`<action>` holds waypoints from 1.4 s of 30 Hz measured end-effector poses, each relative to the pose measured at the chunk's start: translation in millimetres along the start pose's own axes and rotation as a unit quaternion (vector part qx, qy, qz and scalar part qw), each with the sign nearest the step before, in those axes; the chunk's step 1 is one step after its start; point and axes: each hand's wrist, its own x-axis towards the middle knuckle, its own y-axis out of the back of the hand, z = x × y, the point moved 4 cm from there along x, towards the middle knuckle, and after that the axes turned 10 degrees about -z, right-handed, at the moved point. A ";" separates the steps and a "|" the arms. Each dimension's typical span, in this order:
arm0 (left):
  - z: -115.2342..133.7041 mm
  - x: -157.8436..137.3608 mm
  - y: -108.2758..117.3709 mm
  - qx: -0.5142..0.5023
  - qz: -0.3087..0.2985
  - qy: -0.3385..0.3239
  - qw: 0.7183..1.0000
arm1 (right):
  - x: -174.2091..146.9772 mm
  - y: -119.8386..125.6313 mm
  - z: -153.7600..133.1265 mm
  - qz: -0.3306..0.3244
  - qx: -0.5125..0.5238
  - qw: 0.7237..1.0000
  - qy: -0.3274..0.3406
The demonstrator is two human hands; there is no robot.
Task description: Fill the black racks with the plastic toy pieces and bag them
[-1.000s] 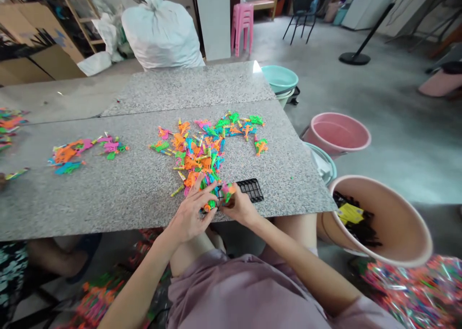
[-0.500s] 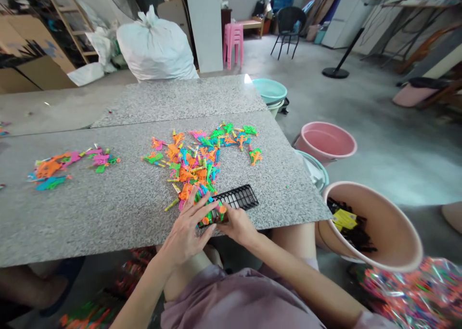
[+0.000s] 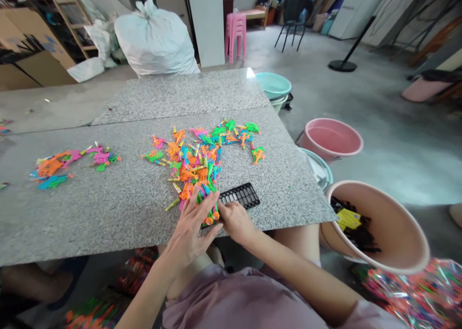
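Note:
A black plastic grid tray (image 3: 245,196) lies slanted near the table's front edge. Its left end holds several small colourful plastic toys (image 3: 212,217) side by side, orange round ends toward me. My left hand (image 3: 191,218) rests over these toys, fingers stretched out and thumb apart at the tray's near side. My right hand (image 3: 236,221) is closed against the right side of the row, fingers curled; what they pinch, if anything, is hidden. Just beyond the left fingers spreads a loose pile of similar toys (image 3: 187,173) in orange, green, pink and blue with yellow sticks.
A smaller group of toys (image 3: 50,167) lies left on the speckled stone table (image 3: 119,208). Right of the table stand a beige tub (image 3: 404,237) with black pieces, a pink tub (image 3: 334,136) and a turquoise basin (image 3: 273,84). A white sack (image 3: 155,43) is behind.
The toy with an orange end by my right fingers has come down into line beside the others in the tray. My right hand has closed in beside it; my left hand stays over the row.

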 end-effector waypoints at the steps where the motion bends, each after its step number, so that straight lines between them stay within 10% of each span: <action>1: 0.9 1.0 -0.5 0.017 0.007 -0.007 1.000 | 0.9 1.4 2.7 -0.008 0.005 1.000 0.009; 5: -2.6 0.3 -5.2 0.044 0.052 -0.023 0.997 | 16.9 32.4 53.7 -0.030 0.055 0.996 0.069; 10: -11.4 -5.1 -11.0 0.049 0.064 -0.044 0.996 | 36.6 102.0 153.4 0.103 -0.147 0.970 -0.162; 25: -14.5 -3.3 6.2 0.013 -0.013 -0.037 0.999 | 42.1 114.6 175.4 -0.004 -0.213 0.977 -0.004; 29: -14.2 -4.2 4.2 -0.004 -0.004 -0.029 1.000 | 26.2 86.7 144.9 0.074 0.046 0.996 -0.022; 33: -13.8 -3.2 5.2 0.004 0.003 -0.044 0.999 | 39.1 25.9 76.8 0.041 0.327 0.943 0.053; 42: -7.5 -3.5 3.2 0.006 0.030 -0.047 0.998 | 71.2 19.4 39.6 0.063 0.091 0.989 0.097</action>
